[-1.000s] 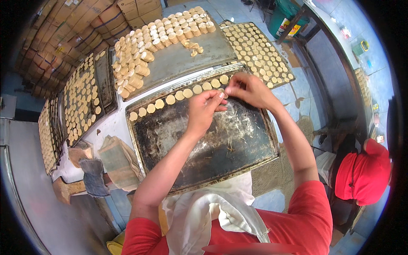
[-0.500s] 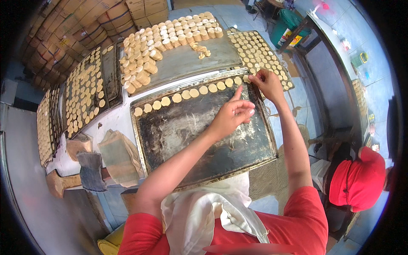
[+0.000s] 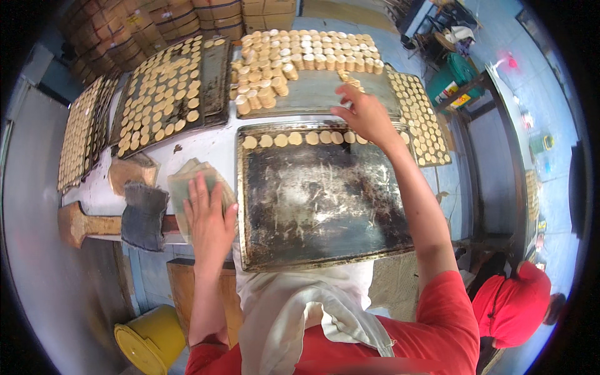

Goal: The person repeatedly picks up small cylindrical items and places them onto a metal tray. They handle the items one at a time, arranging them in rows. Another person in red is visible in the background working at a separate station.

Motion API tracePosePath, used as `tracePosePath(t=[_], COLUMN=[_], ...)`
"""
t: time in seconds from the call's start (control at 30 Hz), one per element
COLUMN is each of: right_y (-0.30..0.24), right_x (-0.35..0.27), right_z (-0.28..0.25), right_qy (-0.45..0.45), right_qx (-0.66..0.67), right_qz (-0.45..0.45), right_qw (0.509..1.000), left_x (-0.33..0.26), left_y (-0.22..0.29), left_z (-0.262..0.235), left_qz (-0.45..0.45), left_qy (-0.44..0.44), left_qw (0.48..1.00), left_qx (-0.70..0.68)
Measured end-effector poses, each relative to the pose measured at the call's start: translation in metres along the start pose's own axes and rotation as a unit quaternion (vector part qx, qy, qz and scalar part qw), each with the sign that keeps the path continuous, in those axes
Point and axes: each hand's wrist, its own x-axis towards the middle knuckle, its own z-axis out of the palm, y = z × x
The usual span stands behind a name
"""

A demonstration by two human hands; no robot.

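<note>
While poised above the metal sheet (image 3: 306, 94), right hand (image 3: 367, 117): reached toward eleven o'clock, showed mostly its back, pointed its thumb at nine and crooked its fingers; parted thumb from forefinger moderately, with nothing visible in the grip.
Loose pale pieces (image 3: 350, 79): lay on the metal sheet in a small heap, just off the fingertips toward one o'clock from the grip; slanted lengthwise from ten to four; sat too close to the fingers to tell touching from apart.
Nearer hand: plainly the right, with the left well apart toward half past seven from the heap.
Right forearm (image 3: 422, 206): ran up from five o'clock, crossed over the three o'clock side of the dark tray (image 3: 312, 206) and hid part of it.
Left hand (image 3: 210, 228): rested on the cloths (image 3: 179, 187), with fingers spread toward twelve and thumb toward one; kept a wide grip around nothing visible.
Cloths: lay layered on the white table (image 3: 212, 139), just off the dark tray's nine o'clock side.
Row of rounds (image 3: 281, 140): stretched from nine to three along the dark tray's twelve o'clock edge, partly hidden near the right wrist.
Stacked rounds (image 3: 309, 61): stood on the metal sheet, from nine round to one o'clock of the heap.
</note>
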Motion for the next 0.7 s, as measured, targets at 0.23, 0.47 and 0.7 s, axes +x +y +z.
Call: tracePosePath(t=[0.23,0.47,0.7], right_y=[-0.035,-0.03,-0.051], right_x=[0.095,0.084,0.073], right_z=[0.119,0.131,0.124], right_qy=[-0.029,0.021,0.016], right_qx=[0.007,0.015,-0.128], right_qz=[-0.067,-0.068,-0.1], right_qw=[0.997,0.997,0.987], left_x=[-0.022,-0.019,0.009], left_y=[-0.04,-0.04,-0.005], left_z=[0.026,0.013,-0.001], left_qz=[-0.018,-0.044,0.014], left_qy=[0.027,0.01,0.087], left_qw=[0.999,0.987,0.96], left_qx=[0.025,-0.155,-0.266])
